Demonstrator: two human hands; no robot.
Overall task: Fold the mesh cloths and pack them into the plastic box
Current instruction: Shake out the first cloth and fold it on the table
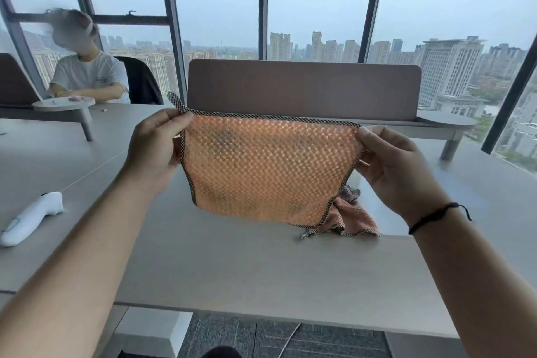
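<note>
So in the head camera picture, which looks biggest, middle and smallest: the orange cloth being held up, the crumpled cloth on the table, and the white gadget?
1. Orange cloth, held up near the camera, so it looks biggest.
2. and 3. Crumpled cloth and white gadget look about alike. The crumpled cloth is partly hidden, so I won't rank them.

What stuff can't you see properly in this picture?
Head view only:
- Plastic box: nowhere in view, so where it stands cannot be told.
- Crumpled cloth on the table: partly hidden behind the orange mesh cloth held up by the left hand and right hand.
- White device at left: what it is stays unclear.
- Small things on the far round tray: too small to tell.
</note>
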